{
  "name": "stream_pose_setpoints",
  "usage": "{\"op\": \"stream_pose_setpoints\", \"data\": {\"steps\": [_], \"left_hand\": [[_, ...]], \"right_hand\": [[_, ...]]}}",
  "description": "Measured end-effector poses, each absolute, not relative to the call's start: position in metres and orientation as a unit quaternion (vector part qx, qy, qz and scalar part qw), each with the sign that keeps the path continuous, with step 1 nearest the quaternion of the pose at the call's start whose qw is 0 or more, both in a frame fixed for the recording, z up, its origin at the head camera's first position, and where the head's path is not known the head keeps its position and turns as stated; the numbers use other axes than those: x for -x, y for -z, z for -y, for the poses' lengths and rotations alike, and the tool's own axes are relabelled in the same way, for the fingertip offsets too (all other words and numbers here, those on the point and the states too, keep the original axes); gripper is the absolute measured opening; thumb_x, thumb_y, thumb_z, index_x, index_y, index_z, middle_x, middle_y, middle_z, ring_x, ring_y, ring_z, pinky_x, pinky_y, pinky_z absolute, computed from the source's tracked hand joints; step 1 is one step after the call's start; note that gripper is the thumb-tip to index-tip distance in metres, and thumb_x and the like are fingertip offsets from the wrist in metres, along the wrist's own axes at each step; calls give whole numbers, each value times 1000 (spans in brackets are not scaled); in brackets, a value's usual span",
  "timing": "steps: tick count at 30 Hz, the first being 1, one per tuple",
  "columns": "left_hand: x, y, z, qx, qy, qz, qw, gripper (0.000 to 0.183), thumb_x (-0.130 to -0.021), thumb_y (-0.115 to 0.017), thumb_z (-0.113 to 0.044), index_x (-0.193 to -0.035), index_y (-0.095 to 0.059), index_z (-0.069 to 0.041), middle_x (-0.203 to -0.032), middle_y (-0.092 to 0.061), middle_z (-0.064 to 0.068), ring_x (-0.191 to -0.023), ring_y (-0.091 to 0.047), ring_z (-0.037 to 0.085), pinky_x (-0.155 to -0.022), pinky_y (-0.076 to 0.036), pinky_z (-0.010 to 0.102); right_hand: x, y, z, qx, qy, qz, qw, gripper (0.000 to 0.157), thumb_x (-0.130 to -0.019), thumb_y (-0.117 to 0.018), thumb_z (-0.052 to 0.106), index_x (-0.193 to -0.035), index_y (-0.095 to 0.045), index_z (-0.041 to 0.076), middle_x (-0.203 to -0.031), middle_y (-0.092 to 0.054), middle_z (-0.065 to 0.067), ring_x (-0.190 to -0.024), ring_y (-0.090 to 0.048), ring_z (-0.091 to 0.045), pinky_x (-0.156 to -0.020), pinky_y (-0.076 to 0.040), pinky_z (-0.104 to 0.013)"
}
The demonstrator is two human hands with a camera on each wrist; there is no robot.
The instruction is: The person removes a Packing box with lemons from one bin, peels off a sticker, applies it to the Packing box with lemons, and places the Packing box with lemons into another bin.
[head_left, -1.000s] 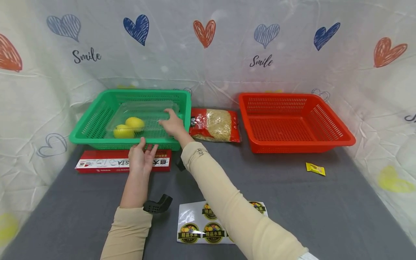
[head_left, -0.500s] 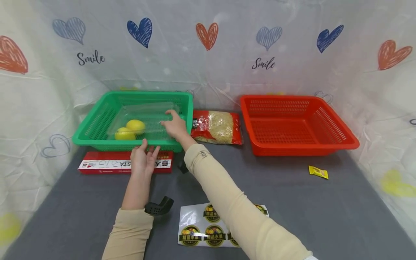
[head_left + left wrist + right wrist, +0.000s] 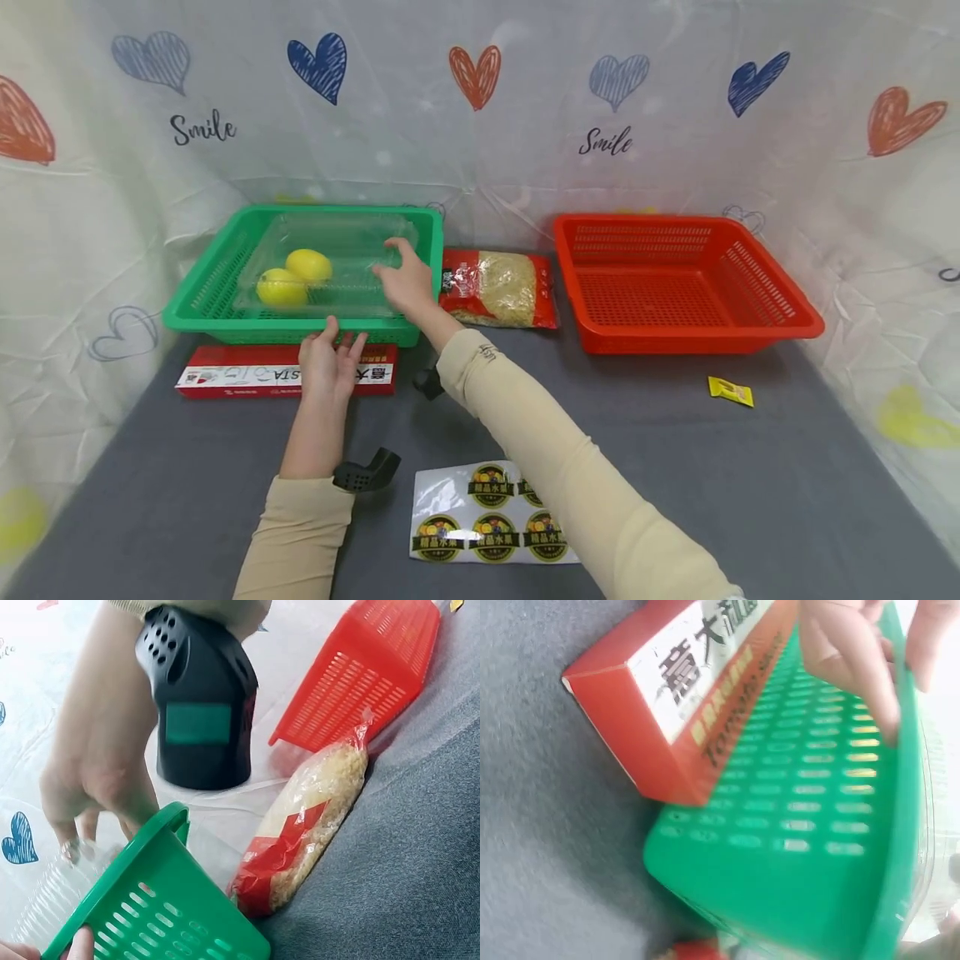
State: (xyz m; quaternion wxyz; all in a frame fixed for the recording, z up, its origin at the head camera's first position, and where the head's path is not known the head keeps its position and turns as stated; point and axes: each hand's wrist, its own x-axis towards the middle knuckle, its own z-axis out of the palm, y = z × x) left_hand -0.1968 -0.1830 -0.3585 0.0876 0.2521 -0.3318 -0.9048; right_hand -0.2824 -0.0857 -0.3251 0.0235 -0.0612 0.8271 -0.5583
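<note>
My right hand grips the right end of a clear plastic box in the green basket. Two lemons lie in the box, which sits raised near the level of the basket's rim. In the left wrist view, the right hand's fingertips are on the ribbed clear plastic beyond the rim. My left hand, palm up, pinches the basket's front rim. The right wrist view has its fingers on both sides of that rim.
A red pasta box lies before the green basket. Right of the basket are a red-and-clear bag of pale dry food and a red basket. A small yellow packet lies in front. A sheet of round fruit labels is partly under my right sleeve.
My right hand has risen with the clear box, and the lemons have come up with it. My left hand stays at the green basket's front rim.
</note>
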Motion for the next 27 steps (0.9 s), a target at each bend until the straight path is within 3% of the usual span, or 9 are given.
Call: {"op": "stream_pose_setpoints", "data": {"steps": [4, 8, 12, 16, 20, 27], "left_hand": [[196, 358, 183, -255, 904, 332, 87, 52, -95, -43, -20, -139, -15, -15, -116, -33, -2, -108, -39, 14, -95, -41, 30], [197, 359, 182, -253, 905, 331, 86, 49, -95, -43, -20, -136, -18, -15, -117, -32, -2, -110, -38, 15, -95, -41, 30], [197, 359, 181, -247, 908, 327, 84, 45, -95, -43, -19, -134, -20, -15, -121, -31, -1, -112, -37, 16, -96, -40, 30], [197, 360, 182, -246, 910, 324, 82, 48, -95, -43, -18, -137, -18, -15, -130, -29, -2, -115, -36, 16, -96, -40, 30], [196, 360, 183, -242, 914, 316, 81, 50, -95, -43, -17, -137, -17, -17, -139, -25, -3, -120, -33, 17, -96, -40, 30], [194, 360, 187, -224, 923, 301, 84, 52, -94, -45, -15, -139, -19, -16, -142, -24, -2, -127, -31, 19, -98, -38, 32]], "right_hand": [[281, 314, 76, 68, 567, -821, 19, 41, -93, -53, 23, -133, -43, 24, -49, -34, -1, -35, -27, -13, -38, -30, -25], [280, 304, 63, 66, 557, -828, 13, 40, -93, -53, 27, -132, -44, 27, -55, -42, -4, -37, -30, -13, -40, -33, -25], [278, 296, 50, 62, 545, -836, 7, 39, -92, -54, 29, -131, -44, 30, -93, -58, -6, -42, -37, -13, -43, -36, -26], [274, 289, 38, 63, 551, -832, 11, 39, -92, -55, 28, -130, -45, 30, -123, -52, -6, -42, -39, -14, -46, -42, -29], [269, 281, 24, 66, 558, -827, 2, 39, -92, -55, 27, -129, -46, 28, -118, -56, -5, -39, -38, -16, -45, -42, -30], [255, 267, -7, 94, 564, -820, -19, 35, -91, -56, 27, -125, -49, 28, -99, -65, -3, -67, -58, -14, -47, -38, -27]]}}
